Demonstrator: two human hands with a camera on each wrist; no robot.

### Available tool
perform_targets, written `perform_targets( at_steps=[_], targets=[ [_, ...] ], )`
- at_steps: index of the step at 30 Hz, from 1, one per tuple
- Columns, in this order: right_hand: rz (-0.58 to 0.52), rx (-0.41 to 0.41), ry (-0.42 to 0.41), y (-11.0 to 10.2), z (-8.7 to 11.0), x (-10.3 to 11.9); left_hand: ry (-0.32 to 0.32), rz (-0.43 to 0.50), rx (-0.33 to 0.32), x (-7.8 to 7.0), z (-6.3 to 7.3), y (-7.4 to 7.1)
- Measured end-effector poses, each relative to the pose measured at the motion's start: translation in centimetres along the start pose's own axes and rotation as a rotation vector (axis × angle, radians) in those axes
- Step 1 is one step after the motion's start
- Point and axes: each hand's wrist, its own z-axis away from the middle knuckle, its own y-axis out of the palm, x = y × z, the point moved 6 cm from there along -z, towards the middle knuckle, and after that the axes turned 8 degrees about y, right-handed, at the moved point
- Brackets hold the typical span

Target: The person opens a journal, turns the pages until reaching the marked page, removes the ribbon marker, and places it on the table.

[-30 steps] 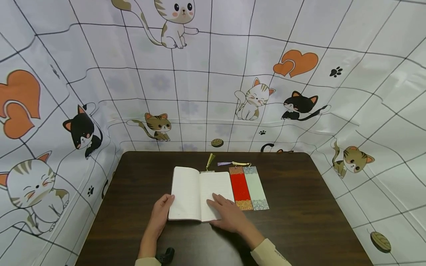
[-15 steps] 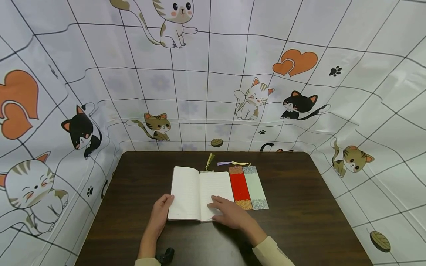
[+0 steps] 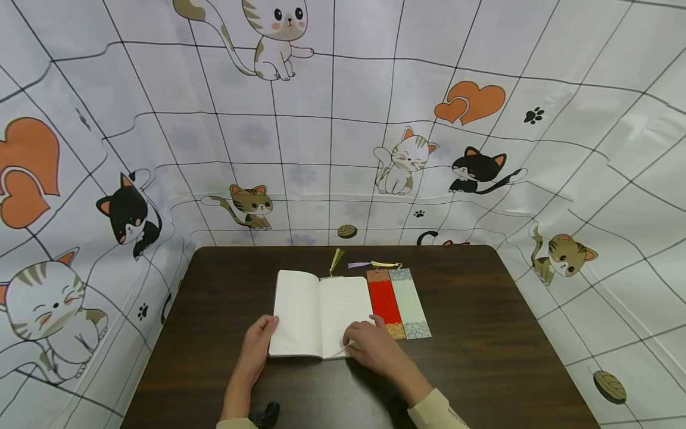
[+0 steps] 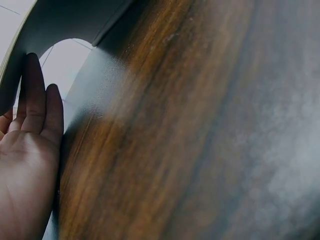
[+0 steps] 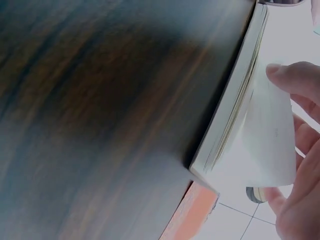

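An open notebook [image 3: 295, 313] with pale pages lies on the dark wooden table in the head view. My left hand [image 3: 256, 345] holds its left edge; in the left wrist view, fingers [image 4: 34, 97] stretch beneath the dark cover [image 4: 65, 22]. The thumb is hidden there. At the lower right corner, my right hand [image 3: 375, 348] pinches a lifted page [image 5: 267, 145], which bends up from the stack in the right wrist view. Beside the notebook lie a red bookmark [image 3: 384, 298] and a pale green bookmark [image 3: 409, 304].
A yellow-green tassel [image 3: 336, 261] pokes out behind the notebook; purple and yellow tassels [image 3: 370, 264] lie above the bookmarks. Dark wood table [image 3: 482, 357] surrounds everything. A cat-print curtain [image 3: 305, 137] encloses the back and sides. Something black [image 3: 266, 414] sits by the left wrist.
My right hand lay flat with spread fingers on the right page; its fingers have drawn in and now pinch the page's lower corner, lifting it. The left hand keeps its hold.
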Motion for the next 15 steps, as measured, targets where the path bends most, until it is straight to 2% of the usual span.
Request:
perform_targets(
  at_steps=[4,11,15],
  targets=[
    [0.014,-0.042,0.023,-0.5,0.4,-0.4,0.013,0.000,-0.010,-0.1,0.0,0.0],
    [0.001,-0.143,0.043,-1.9,0.8,-1.2,0.031,0.008,0.023,0.0,0.0,0.1],
    [-0.028,-0.218,0.108,-2.5,0.8,-1.6,0.025,-0.001,0.036,0.1,0.0,0.1]
  ],
)
